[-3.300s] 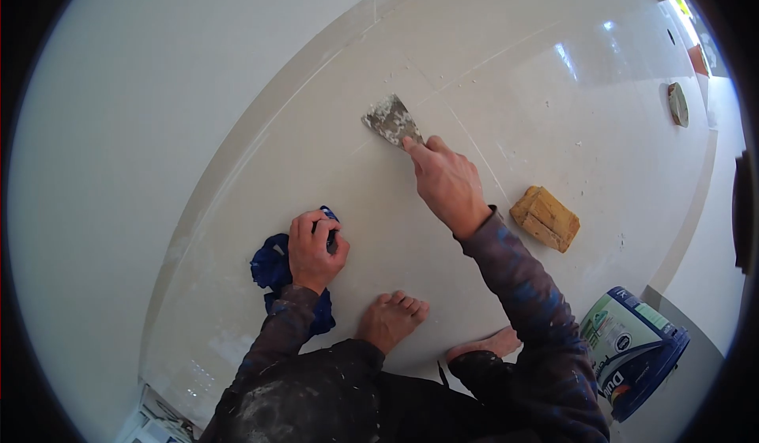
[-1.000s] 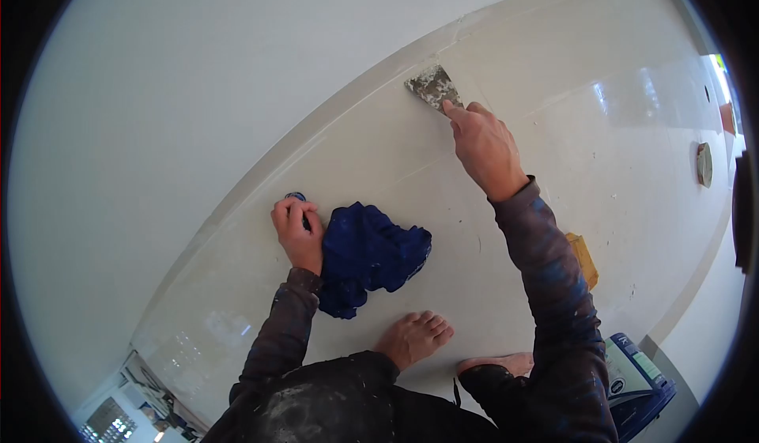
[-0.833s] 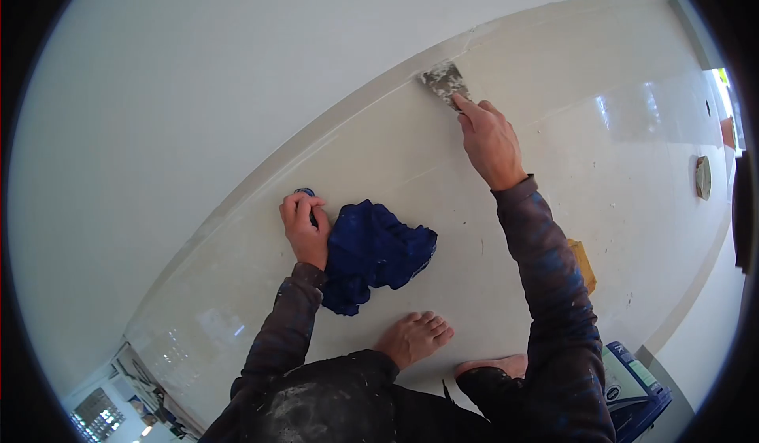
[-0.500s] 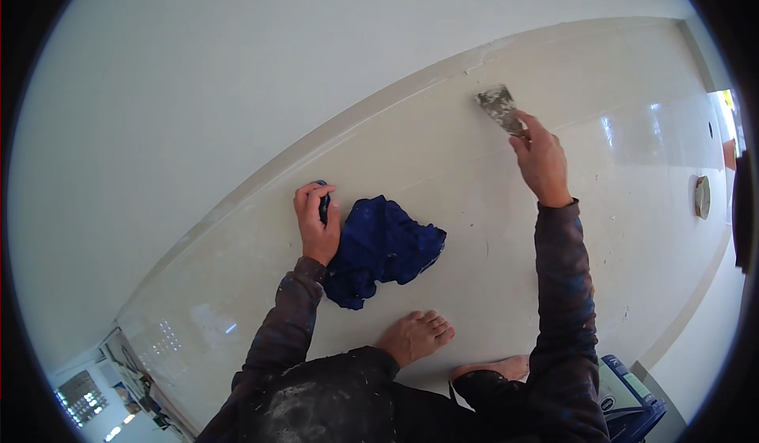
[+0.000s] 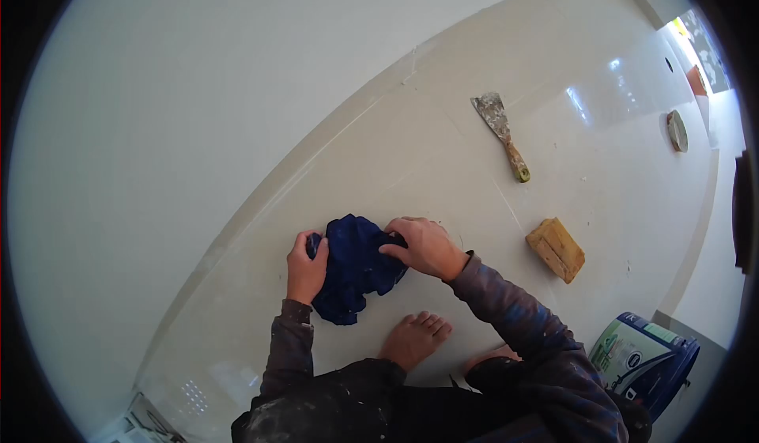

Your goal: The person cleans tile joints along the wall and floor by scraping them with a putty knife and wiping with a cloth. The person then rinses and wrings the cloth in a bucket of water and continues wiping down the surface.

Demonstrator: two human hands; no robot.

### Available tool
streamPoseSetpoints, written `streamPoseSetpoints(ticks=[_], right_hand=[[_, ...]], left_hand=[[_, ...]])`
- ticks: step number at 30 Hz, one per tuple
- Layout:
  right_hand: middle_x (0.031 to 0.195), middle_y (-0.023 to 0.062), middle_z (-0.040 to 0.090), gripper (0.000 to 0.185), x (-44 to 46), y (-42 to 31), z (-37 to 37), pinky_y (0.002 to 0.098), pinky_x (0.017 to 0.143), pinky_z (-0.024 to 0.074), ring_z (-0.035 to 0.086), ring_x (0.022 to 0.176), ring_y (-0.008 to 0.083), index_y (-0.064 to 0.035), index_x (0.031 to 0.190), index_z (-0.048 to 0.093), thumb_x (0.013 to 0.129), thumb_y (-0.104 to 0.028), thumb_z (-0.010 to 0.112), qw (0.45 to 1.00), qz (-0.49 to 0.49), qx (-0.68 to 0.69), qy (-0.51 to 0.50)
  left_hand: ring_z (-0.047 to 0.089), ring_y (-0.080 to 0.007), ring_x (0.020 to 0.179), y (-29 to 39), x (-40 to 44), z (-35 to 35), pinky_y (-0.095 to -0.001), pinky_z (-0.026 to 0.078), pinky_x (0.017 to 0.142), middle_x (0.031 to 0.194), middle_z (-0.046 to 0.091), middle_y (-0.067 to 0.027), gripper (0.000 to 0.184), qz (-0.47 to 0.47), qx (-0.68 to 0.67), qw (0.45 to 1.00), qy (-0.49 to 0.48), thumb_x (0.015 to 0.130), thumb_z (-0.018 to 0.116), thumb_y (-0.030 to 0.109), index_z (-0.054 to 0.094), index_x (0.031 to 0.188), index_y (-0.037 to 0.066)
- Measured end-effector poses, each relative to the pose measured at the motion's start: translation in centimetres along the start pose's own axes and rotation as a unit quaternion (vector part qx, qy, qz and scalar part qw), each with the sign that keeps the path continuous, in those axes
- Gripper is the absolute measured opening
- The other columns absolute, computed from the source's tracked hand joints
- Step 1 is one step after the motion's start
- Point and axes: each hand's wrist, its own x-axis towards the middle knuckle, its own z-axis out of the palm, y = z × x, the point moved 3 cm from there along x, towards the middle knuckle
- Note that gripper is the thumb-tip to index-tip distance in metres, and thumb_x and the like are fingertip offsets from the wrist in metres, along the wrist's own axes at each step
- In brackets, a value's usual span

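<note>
- Head view, lower centre: blue cloth bunched on the pale floor, just above the bare foot.
- Handling, cloth: should be light, soft, limp, nothing to break; expect it to sag and fold. Best hold is a pinch on a raised fold or the gathered right edge.
- Looks, cloth: deep blue, crumpled, ragged outline, a few pale specks low down.
- Left hand, left of cloth: fingers curled round a small dark blue item, mostly hidden; can't tell what it is. Probably stiff, maybe smooth and slippery; grip round the sides.
- Right hand, right of cloth: fingers and thumb pinching its right edge.
- Right of centre: yellow-brown block, worn edges, material unclear.
- Upper right of centre: scraper flat on floor, blade up-left, handle down-right, white residue on blade.
- Far right, upper half: round disc, well apart from both hands.
</note>
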Motion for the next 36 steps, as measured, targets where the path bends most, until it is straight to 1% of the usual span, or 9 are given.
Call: streamPoseSetpoints(ticks=[6,8,10,12,18,22,25,31,36], right_hand=[[0.1,0.016,0.072,0.021,0.1,0.2,-3.4,0.0412,0.08,0.0544,0.069,0.089,0.0342,-0.0008,0.109,0.067,0.099,-0.018,0.071,0.998,-0.009,0.059,-0.01],[0.084,0.0138,0.067,0.018,0.7,0.4,-5.5,0.0408,0.072,0.0531,0.064,0.07,0.0288,-0.0001,0.103,0.066,0.101,-0.018,0.066,0.969,-0.071,0.152,0.182],[0.078,0.0051,0.06,0.018,1.9,1.9,-7.0,0.0326,0.066,0.05,0.058,0.066,0.0161,0.001,0.1,0.064,0.104,-0.016,0.062,0.934,0.084,0.259,0.231],[0.088,-0.0016,0.064,0.019,4.3,5.3,-7.8,0.0234,0.071,0.0488,0.059,0.078,0.007,-0.0023,0.102,0.066,0.108,-0.018,0.058,0.84,0.179,0.412,0.303],[0.098,0.0105,0.072,0.028,16.0,11.8,-13.1,0.0453,0.077,0.0642,0.075,0.086,0.0266,-0.0027,0.11,0.065,0.108,-0.029,0.057,0.569,0.153,0.666,0.458],[0.101,0.0084,0.07,0.038,23.7,10.3,-14.0,0.0342,0.081,0.0557,0.067,0.09,0.0183,0.0014,0.118,0.067,0.097,-0.029,0.076,0.661,0.085,0.536,0.518],[0.113,0.0204,0.069,0.036,24.1,9.1,-12.3,0.042,0.095,0.053,0.068,0.104,0.0346,0.0035,0.122,0.062,0.096,-0.021,0.071,0.698,0.051,0.384,0.602],[0.115,0.0213,0.064,0.031,20.1,4.2,-8.1,0.0424,0.091,0.0538,0.066,0.103,0.0418,0.0038,0.118,0.063,0.088,0.001,0.07,0.801,-0.072,0.254,0.537],[0.106,0.0211,0.067,0.023,23.0,8.2,-11.3,0.0435,0.084,0.0551,0.068,0.094,0.0402,0.0022,0.113,0.065,0.09,0.0,0.067,0.732,0.061,0.327,0.594]], left_hand=[[0.051,-0.0078,0.078,0.0,0.0,-3.6,-0.0261,0.042,0.067,0.088,0.056,0.0009,0.021,-0.054,-0.353,0.934,0.009,0.109,0.058,0.025,0.063,0.116,0.006],[0.052,-0.0064,0.082,0.0,0.0,-4.8,-0.0228,0.041,0.067,0.094,0.057,0.0011,0.021,-0.042,-0.415,0.908,0.026,0.11,0.057,0.026,0.062,0.119,0.008],[0.054,-0.0068,0.083,2.1,-0.7,-5.2,-0.0229,0.043,0.071,0.096,0.058,0.0002,0.022,-0.059,-0.389,0.918,0.036,0.11,0.056,0.026,0.061,0.121,0.008],[0.059,-0.0086,0.091,3.7,-0.8,-4.5,-0.0252,0.049,0.083,0.108,0.064,-0.0037,0.026,-0.07,-0.347,0.935,0.02,0.109,0.057,0.022,0.058,0.13,0.007],[0.061,-0.0125,0.094,5.0,2.3,0.4,-0.0295,0.051,0.088,0.125,0.066,-0.0076,0.029,0.078,-0.111,0.991,-0.012,0.104,0.059,0.01,0.058,0.132,0.003],[0.06,-0.0155,0.085,4.1,5.0,3.2,-0.0306,0.051,0.079,0.111,0.066,-0.0074,0.021,0.15,-0.055,0.983,0.091,0.098,0.058,0.001,0.063,0.118,0.002],[0.057,-0.0166,0.079,1.1,6.1,4.9,-0.0307,0.048,0.071,0.098,0.061,-0.0063,0.015,0.222,0.028,0.963,0.148,0.094,0.055,-0.003,0.061,0.107,0.002],[0.054,-0.0153,0.079,0.8,5.8,4.9,-0.0274,0.045,0.067,0.096,0.056,-0.0068,0.011,0.192,-0.029,0.973,0.122,0.094,0.05,-0.004,0.057,0.1,0.002],[0.055,-0.0177,0.08,-0.4,5.9,4.8,-0.0284,0.047,0.068,0.096,0.056,-0.0084,0.012,0.189,-0.028,0.975,0.114,0.092,0.049,-0.006,0.057,0.097,0.001]])
